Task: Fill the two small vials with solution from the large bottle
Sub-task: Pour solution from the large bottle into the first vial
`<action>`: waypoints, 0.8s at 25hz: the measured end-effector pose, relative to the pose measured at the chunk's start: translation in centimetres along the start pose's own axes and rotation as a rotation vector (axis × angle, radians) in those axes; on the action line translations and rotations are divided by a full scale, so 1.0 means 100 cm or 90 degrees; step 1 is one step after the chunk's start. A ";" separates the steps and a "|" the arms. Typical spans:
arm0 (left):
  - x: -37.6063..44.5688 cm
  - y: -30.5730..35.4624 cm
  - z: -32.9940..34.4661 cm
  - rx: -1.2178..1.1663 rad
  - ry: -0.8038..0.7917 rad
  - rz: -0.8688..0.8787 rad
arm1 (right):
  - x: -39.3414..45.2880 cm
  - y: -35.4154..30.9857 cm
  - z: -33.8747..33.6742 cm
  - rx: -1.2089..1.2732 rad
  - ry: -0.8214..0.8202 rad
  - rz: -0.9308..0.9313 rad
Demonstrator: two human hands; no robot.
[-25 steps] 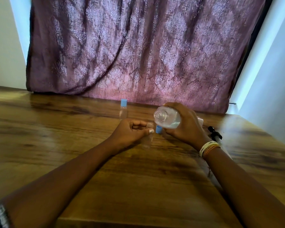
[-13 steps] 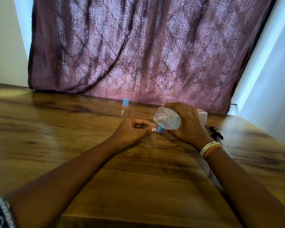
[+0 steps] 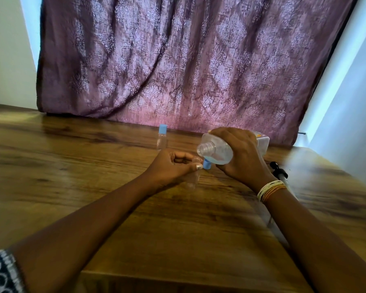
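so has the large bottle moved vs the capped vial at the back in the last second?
No. The large bottle is still tilted in the right hand, the same way right of the capped vial.

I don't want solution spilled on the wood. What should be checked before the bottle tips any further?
1. Bottle uncapped: ok, its threaded mouth is bare.
2. Right hand grips the bottle firmly: ok, fingers wrap its body.
3. Open vial steadied: ok, the left hand pinches it near its top.
4. Bottle mouth directly over the vial's mouth: cannot tell; it sits above and a little to the right, and depth is unclear.
5. Loose blue cap out of the pour path: not ok, it lies just under the bottle.
6. Second vial ready: not ok, it is capped, standing further back.
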State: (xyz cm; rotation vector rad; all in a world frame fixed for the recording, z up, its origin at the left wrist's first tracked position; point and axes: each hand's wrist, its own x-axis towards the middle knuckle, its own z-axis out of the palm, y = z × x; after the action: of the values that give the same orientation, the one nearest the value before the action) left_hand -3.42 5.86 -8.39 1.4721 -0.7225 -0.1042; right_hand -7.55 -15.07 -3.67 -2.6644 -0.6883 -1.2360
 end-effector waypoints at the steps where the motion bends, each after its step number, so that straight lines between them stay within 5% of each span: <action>1: 0.000 -0.001 -0.001 0.000 -0.002 0.001 | 0.000 0.000 0.000 -0.002 -0.001 -0.002; 20: 0.002 -0.002 0.000 -0.030 -0.003 -0.027 | -0.001 0.002 0.001 -0.071 0.014 -0.033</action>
State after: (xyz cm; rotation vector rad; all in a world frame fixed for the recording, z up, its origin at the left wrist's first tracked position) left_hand -3.25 5.72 -8.51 1.4429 -0.6889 -0.1570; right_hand -7.45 -15.22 -3.80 -2.7332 -0.7103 -1.3521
